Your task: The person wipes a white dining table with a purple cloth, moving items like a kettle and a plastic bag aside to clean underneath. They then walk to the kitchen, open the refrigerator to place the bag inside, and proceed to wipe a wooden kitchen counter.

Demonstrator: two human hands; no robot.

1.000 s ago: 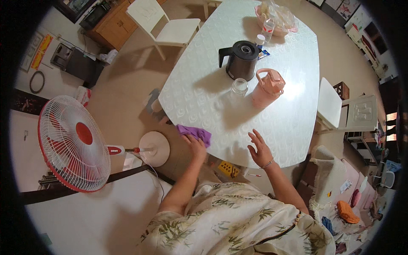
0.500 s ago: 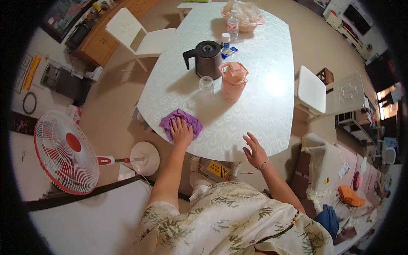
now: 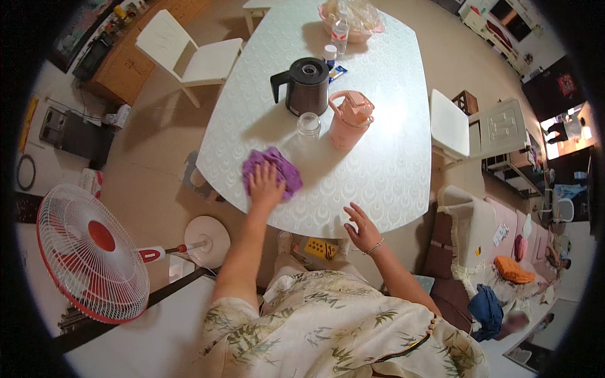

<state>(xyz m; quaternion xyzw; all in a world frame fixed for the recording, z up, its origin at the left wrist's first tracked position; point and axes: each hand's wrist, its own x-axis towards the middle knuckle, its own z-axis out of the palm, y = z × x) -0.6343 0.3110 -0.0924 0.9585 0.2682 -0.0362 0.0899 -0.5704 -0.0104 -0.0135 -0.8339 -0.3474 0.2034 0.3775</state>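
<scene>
My left hand point(image 3: 265, 184) lies flat on a purple cloth point(image 3: 277, 167), pressing it onto the white patterned table point(image 3: 378, 170) near its front left edge. My right hand point(image 3: 360, 228) hovers with fingers spread at the table's near edge and holds nothing. Behind the cloth stand a small clear glass jar point(image 3: 309, 124), a black kettle point(image 3: 305, 85) and a pink lidded jug point(image 3: 350, 118).
At the table's far end sit a pink bowl with a bag point(image 3: 353, 19), a bottle point(image 3: 339, 28) and a small white cup point(image 3: 329, 52). White chairs point(image 3: 189, 53) stand left and right point(image 3: 454, 129). A red-and-white pedestal fan point(image 3: 88, 252) stands on the floor at my left.
My left hand and the purple cloth have moved from the table's edge farther onto the tabletop. My right hand has stayed spread at the near edge. The view has shifted closer to the table.
</scene>
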